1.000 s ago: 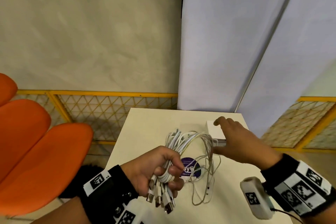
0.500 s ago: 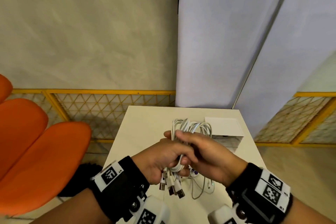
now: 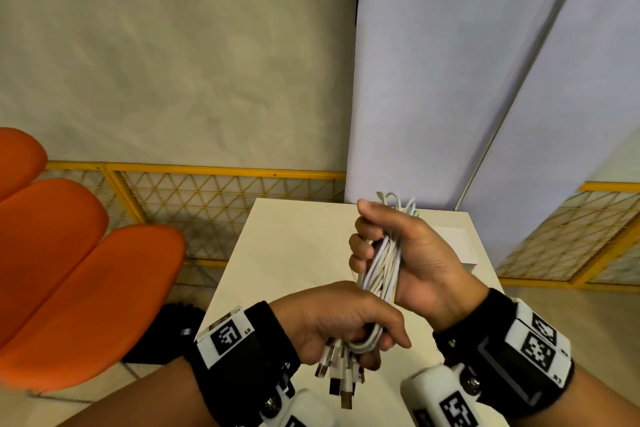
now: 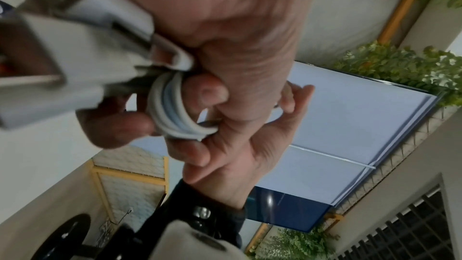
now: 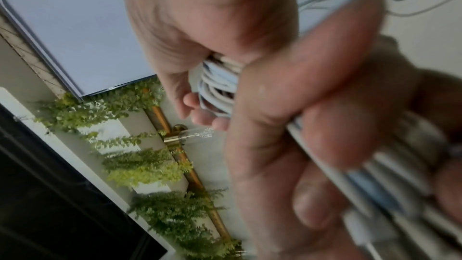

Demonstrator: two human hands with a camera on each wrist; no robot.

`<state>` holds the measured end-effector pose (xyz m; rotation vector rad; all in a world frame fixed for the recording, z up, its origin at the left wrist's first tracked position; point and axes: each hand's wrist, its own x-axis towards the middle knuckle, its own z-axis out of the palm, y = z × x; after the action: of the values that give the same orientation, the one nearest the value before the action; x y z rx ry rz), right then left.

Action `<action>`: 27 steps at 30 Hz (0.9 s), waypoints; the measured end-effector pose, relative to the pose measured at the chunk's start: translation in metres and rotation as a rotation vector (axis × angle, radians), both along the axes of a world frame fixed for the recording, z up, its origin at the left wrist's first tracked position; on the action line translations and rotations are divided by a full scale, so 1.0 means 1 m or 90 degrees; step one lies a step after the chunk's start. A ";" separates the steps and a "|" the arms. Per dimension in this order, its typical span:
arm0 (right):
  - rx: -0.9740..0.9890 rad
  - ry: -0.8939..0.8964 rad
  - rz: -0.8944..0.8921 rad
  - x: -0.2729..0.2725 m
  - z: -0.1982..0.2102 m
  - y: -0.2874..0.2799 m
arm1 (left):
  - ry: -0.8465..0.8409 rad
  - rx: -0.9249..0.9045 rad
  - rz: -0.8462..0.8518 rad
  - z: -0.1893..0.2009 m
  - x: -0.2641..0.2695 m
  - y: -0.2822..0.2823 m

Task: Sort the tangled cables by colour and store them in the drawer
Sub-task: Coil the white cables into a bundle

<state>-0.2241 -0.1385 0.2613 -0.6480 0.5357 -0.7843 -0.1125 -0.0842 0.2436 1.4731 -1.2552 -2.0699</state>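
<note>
A bundle of white cables (image 3: 381,263) is held above the small white table (image 3: 277,253) by both hands. My left hand (image 3: 349,326) grips its lower end, where several USB plugs (image 3: 341,378) hang down. Higher up, my right hand (image 3: 398,246) is wrapped round the middle of the bundle, with loops sticking out above the thumb. The left wrist view shows the white cables (image 4: 175,110) coiled round my fingers. In the right wrist view the white cables (image 5: 220,82) run through my closed fist. A white box (image 3: 460,246), perhaps the drawer, lies behind my right hand.
Orange chair seats (image 3: 69,270) stand to the left of the table. A yellow mesh fence (image 3: 214,204) runs behind it, beside a white partition panel (image 3: 433,80). A black object (image 3: 166,333) lies on the floor by the table's left edge.
My right hand left the white box, came to the bundle and took hold of it. Both hands have raised the cables off the table and stretched them upright.
</note>
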 end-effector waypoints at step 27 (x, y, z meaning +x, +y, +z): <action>0.042 0.133 -0.188 -0.004 0.025 -0.010 | -0.256 -0.409 -0.024 0.007 -0.004 -0.002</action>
<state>-0.2280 -0.1488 0.2858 -0.6005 0.8579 -0.9766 -0.1164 -0.0859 0.2502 1.5693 -1.8756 -1.2128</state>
